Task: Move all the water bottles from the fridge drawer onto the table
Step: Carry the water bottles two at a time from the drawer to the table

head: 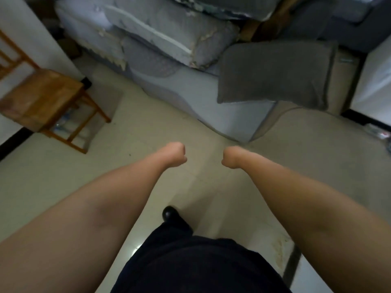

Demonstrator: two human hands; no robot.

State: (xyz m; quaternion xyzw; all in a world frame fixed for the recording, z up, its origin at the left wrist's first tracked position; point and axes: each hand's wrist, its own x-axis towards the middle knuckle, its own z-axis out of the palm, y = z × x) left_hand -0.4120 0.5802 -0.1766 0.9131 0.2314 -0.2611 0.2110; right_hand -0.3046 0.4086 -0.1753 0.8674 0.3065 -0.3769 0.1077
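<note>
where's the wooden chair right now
In the head view the wooden chair stands at the far left against the white wall, on the pale floor, left of the stacked grey cushions.

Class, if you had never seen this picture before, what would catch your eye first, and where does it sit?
Two bare forearms reach out over the pale tiled floor, ending in a curled left hand and right hand, both holding nothing. Behind them rises a heap of worn grey-blue cushions; a brown wooden chair stands at far left.

Both bare arms outstretched, left hand and right hand fisted, empty, near together.
</note>
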